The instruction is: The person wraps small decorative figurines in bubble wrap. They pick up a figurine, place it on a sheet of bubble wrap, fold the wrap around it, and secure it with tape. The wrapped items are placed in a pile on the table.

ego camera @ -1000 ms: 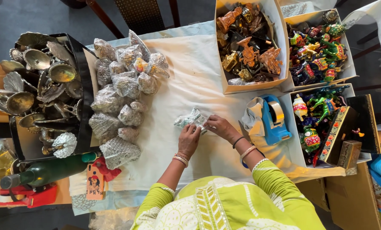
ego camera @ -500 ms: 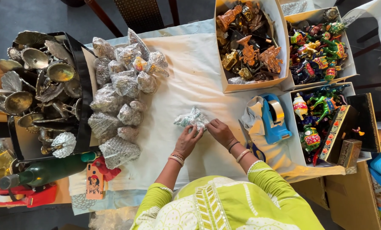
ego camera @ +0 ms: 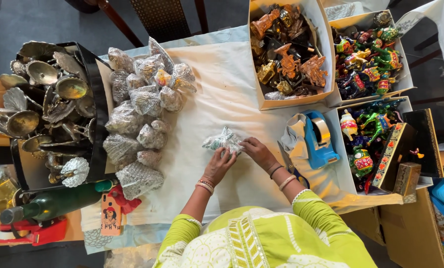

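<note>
We see both hands meeting at the middle of the frame over a white cloth [ego camera: 232,84] that covers the table; the left hand [ego camera: 221,164] has its fingers curled onto the lower edge of a small bundle wrapped in clear plastic [ego camera: 223,141], and the right hand [ego camera: 255,151] pinches the bundle's right end with bent fingers; the bundle lies on the cloth, touching both hands; bangles ring both wrists; to the left of centre a heap of similar wrapped bundles [ego camera: 140,114] sits on the cloth, well apart from the hands; at the far left a black tray [ego camera: 97,99] holds silver and brass-coloured metal dishes [ego camera: 43,99]; a green bottle [ego camera: 53,203] lies at the lower left, beside an orange phone [ego camera: 111,214]; right of the hands stands a blue tape dispenser [ego camera: 318,139]; at the upper right, open white boxes hold bronze-coloured figurines [ego camera: 289,54] and brightly painted figurines [ego camera: 368,54]
</note>
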